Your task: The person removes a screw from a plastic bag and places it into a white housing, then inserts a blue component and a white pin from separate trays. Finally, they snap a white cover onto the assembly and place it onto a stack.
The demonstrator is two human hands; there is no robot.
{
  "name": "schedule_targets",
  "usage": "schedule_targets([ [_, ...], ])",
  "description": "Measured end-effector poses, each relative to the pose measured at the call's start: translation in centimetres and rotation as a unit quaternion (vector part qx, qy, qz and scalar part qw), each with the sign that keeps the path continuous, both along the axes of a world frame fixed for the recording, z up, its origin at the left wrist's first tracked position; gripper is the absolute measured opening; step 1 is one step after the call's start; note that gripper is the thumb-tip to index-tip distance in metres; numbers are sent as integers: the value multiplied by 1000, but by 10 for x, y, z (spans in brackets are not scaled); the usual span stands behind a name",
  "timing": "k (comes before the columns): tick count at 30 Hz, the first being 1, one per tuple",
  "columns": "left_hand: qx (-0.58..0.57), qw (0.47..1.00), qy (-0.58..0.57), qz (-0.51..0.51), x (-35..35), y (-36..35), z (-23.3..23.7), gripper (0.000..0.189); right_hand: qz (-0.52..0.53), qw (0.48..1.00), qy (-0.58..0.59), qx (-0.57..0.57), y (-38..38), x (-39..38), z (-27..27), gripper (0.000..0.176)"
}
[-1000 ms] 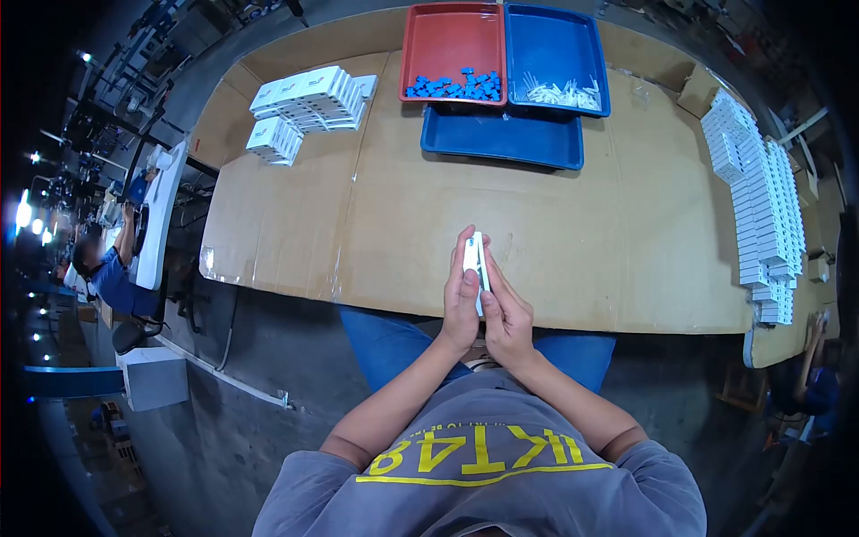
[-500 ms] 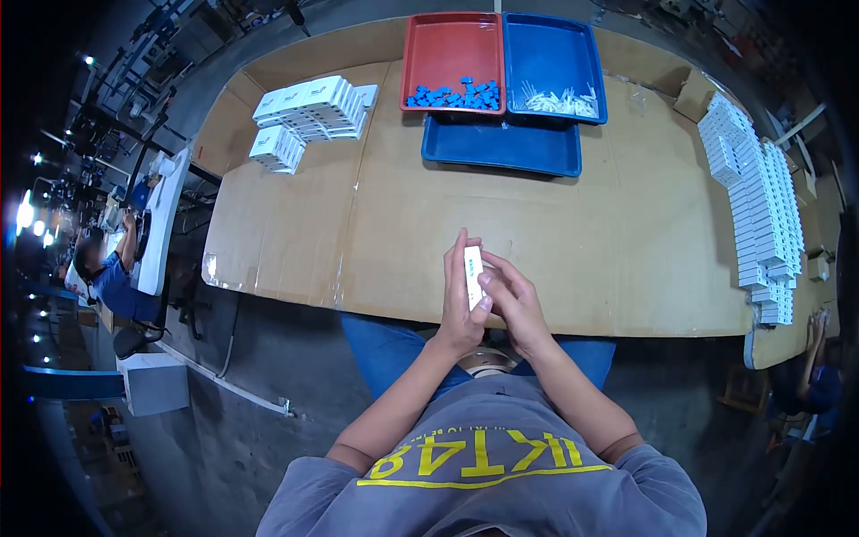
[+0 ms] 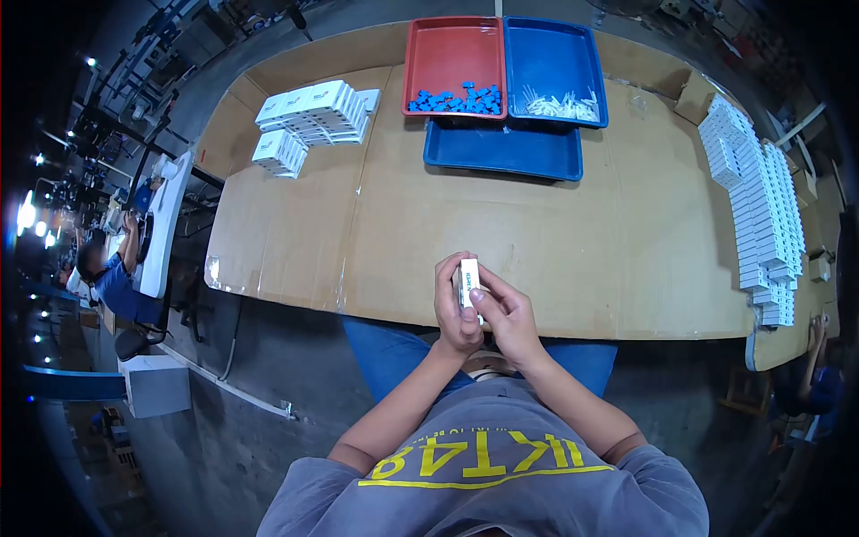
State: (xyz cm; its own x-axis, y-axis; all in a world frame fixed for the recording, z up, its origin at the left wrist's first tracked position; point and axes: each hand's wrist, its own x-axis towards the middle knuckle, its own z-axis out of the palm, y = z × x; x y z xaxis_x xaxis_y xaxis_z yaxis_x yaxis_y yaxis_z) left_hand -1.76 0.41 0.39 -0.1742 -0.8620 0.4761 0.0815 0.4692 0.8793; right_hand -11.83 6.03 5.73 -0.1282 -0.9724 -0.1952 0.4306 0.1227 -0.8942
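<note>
A small white box (image 3: 470, 279) with dark print on its narrow side is held between my two hands, just over the front edge of the cardboard-covered table (image 3: 429, 224). My left hand (image 3: 452, 304) wraps the box from the left, its thumb near the lower end. From the right, my right hand (image 3: 508, 320) closes on the same box, with the thumb pressed against the printed side. Parts of the box are hidden by fingers and palms.
Small blue pieces lie in a red tray (image 3: 455, 58); white stick-like pieces lie in a blue tray (image 3: 553, 63). Another blue tray (image 3: 501, 154) sits in front. White boxes are stacked at left (image 3: 313, 112) and right (image 3: 761, 206). A person (image 3: 125, 277) sits far left.
Both hands have drawn slightly closer to my body, and the box has turned so a different printed side shows. My left fingers, stretched out before, now curl around it.
</note>
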Motion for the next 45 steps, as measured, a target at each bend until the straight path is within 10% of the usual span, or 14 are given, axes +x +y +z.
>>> schedule_targets([
  [13, 64, 993, 100, -21, -4, 6, 4, 83, -20, 978, 169, -117, 3, 1, -15, 48],
  [24, -45, 987, -145, -53, 12, -8, 7, 116, -11, 999, 22, 30, -3, -6, -7, 52],
  [31, 151, 983, -23, -96, 16, -3, 7, 97, 18, 981, 193, -3, -4, -17, -26, 55],
  [37, 461, 855, 158, -177, 12, -4, 24, 76, 22, 831, 505, -235, -5, -33, -13, 77],
  [45, 572, 783, 133, -207, 6, 7, 43, 68, 18, 785, 523, -332, -14, -57, -26, 90],
])
